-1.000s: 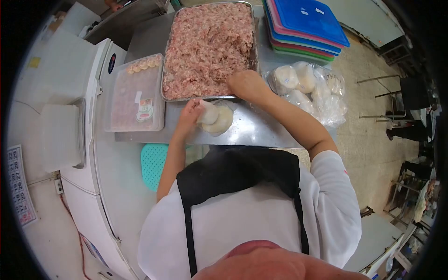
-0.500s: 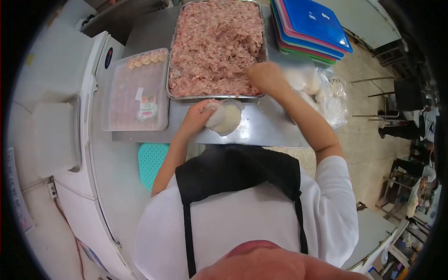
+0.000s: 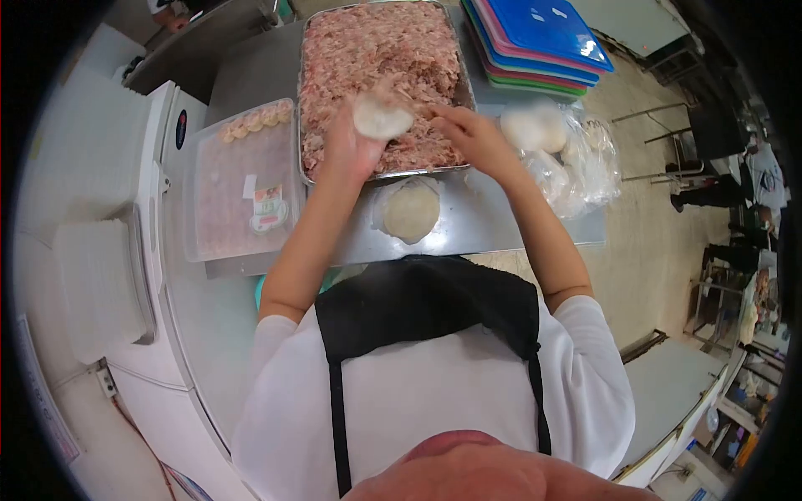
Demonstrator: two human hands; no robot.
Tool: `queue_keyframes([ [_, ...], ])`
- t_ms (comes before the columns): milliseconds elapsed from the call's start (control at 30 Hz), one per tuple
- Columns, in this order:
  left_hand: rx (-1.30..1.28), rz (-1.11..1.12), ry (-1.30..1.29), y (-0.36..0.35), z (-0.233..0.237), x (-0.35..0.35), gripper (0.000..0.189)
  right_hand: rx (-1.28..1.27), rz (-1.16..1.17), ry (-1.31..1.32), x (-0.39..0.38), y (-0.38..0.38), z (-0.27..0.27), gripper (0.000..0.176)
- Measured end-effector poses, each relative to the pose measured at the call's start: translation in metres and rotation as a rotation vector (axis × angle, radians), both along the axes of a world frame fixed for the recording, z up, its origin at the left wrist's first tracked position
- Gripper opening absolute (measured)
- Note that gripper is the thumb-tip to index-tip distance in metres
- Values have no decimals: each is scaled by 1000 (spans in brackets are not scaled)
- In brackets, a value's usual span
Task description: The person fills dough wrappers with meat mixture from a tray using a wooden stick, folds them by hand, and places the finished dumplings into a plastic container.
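One clear plastic container (image 3: 230, 221) sits leftmost; then the left hand (image 3: 349, 149), its open fingers bearing a pale round wrapper (image 3: 383, 119) above the minced-meat tray (image 3: 422, 171). More wrappers (image 3: 411, 210) lie on the bench (image 3: 493, 230). Right-hand (image 3: 478, 140) fingers pinch a thin, blurred tool (image 3: 423, 108).

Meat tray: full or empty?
Mostly full: minced meat spreads across the metal tray nearly rim to rim, with a rough, dug-out patch toward the right, near the right hand.
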State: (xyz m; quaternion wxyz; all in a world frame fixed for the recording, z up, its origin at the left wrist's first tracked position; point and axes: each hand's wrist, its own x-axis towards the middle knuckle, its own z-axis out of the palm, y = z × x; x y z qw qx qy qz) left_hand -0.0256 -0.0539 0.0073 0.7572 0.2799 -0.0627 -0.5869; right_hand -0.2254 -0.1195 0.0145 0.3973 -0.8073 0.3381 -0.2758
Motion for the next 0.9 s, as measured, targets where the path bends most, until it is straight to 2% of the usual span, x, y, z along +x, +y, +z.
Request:
queue_keyframes([
  [67, -17, 14, 135, -10, 8, 1, 58, -263, 57, 33, 3, 2, -25, 34],
  [133, -5, -12, 284, -11, 6, 15, 68, -289, 113, 236, -10, -3, -6, 32],
  [167, 18, 28, 280, -12, -9, 23, 79, -310, 126, 359, -20, -10, 9, 31],
  [233, 46, 120, 163, -4, -8, 35, 78, -316, 199, 546, -33, -22, 35, 24],
  [267, 64, 167, 105, 2, -8, 39, 78, -364, 153, 708, -30, -22, 35, 22],
  [333, 24, 185, 167, 11, -9, 51, 73, -462, 59, 1037, -21, -20, 36, 19],
  [367, -1, 198, 200, 15, -8, 56, 71, -665, 204, 744, -28, -16, 5, 16],
  [467, -3, 270, 197, 24, -1, 59, 66, -529, 209, 759, -4, 25, -3, 18],
  [567, 40, 354, 153, 29, 3, 56, 63, -229, 86, 600, -8, 18, -21, 24],
  [600, 55, 381, 141, 29, 3, 55, 63, -137, 121, 510, -10, 17, -18, 26],
  [667, 23, 328, 231, 26, -17, 62, 61, 47, 190, 330, -12, 15, -8, 30],
  [767, 14, 256, 286, 21, -17, 47, 60, 165, 83, 232, -3, 15, 19, 30],
  [833, 57, 167, 292, 19, 1, 24, 61, -11, 92, 143, 2, 13, 17, 28],
  [900, 18, 182, 246, 15, 21, 6, 61, -195, 111, 78, 6, 10, 6, 28],
])
